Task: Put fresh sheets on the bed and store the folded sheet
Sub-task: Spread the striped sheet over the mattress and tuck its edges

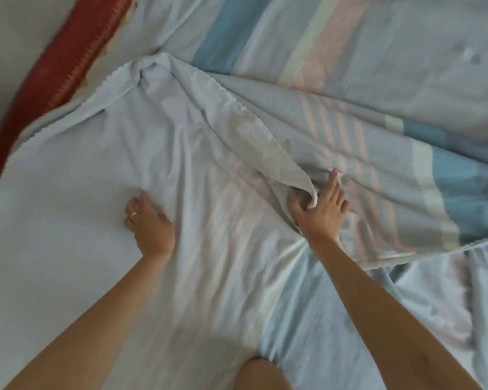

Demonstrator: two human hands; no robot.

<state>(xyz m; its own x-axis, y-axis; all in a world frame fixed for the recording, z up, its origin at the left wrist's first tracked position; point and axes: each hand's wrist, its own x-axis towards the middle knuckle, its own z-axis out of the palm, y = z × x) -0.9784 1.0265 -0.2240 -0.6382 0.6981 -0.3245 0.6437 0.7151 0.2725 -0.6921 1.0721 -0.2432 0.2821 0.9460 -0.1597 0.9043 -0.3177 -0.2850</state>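
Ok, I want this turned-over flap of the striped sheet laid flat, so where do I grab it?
Take the flap by its pointed lower corner, where the right hand pinches it, coming from the near right. The scalloped hem runs up to a bunched knot at the far left, so that corner is the free end.
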